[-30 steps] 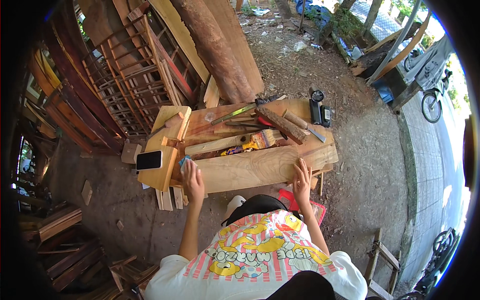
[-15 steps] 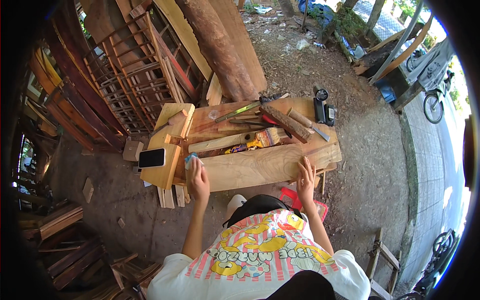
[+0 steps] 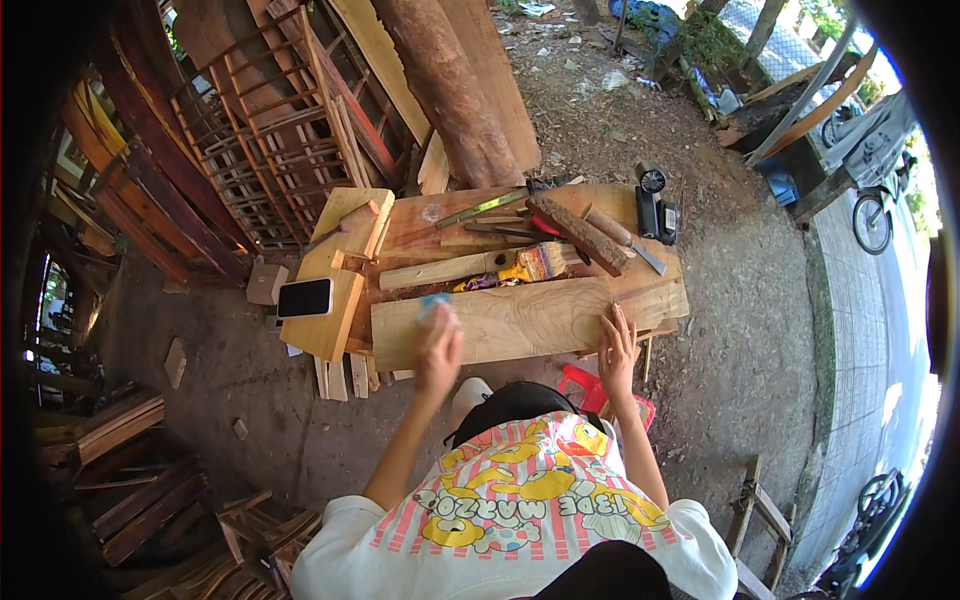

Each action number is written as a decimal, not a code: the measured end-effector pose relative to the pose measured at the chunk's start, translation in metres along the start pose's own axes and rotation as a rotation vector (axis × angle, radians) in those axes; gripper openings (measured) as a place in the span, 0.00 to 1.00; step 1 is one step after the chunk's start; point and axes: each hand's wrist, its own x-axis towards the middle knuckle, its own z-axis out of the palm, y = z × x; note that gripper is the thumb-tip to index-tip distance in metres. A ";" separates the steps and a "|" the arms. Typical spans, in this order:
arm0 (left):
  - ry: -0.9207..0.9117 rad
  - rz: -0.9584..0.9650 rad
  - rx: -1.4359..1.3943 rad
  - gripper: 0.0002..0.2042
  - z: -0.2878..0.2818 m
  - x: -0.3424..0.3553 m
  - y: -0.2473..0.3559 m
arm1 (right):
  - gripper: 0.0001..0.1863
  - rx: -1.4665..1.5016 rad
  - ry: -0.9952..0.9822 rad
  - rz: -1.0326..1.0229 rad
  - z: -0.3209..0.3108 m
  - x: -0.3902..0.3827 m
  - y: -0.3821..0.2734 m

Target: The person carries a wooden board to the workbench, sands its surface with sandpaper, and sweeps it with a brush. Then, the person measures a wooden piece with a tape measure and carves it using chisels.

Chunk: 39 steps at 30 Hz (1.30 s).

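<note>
A pale, long wooden board (image 3: pixel 530 320) with curved grain at its right end lies along the near edge of the bench. My left hand (image 3: pixel 439 352), slightly smeared by motion, is on the left half of this board. Its fingers are closed on a small blue folded sheet (image 3: pixel 432 302); I cannot tell whether that is sandpaper or cloth. At the board's right end rests my right hand (image 3: pixel 617 345), fingers stretched out along the edge and apart. Just beyond the board lies a wide paintbrush (image 3: pixel 535 265) with a yellow ferrule.
The wooden bench (image 3: pixel 410 235) also bears a phone (image 3: pixel 305 298), a chisel (image 3: pixel 625 238), a rough wood block (image 3: pixel 580 235), a hammer-like tool (image 3: pixel 345 222) and a small black fan (image 3: pixel 651 180). A red plastic stool (image 3: pixel 583 384) stands below. Planks and a wooden lattice (image 3: pixel 265 130) lean at the far left.
My left hand has slid rightward along the board from its left end, carrying the blue sheet. My right hand stays at the right end. The whole view has shifted slightly.
</note>
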 end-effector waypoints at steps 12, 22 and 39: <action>-0.138 0.162 -0.046 0.21 0.038 0.006 0.037 | 0.25 0.002 0.050 0.028 0.011 -0.001 0.000; 0.192 -0.083 0.325 0.22 -0.025 0.000 -0.051 | 0.26 0.024 0.052 0.026 0.009 0.000 0.000; -0.158 0.105 0.021 0.20 -0.001 0.017 -0.017 | 0.11 0.120 0.076 -0.093 -0.026 0.025 -0.047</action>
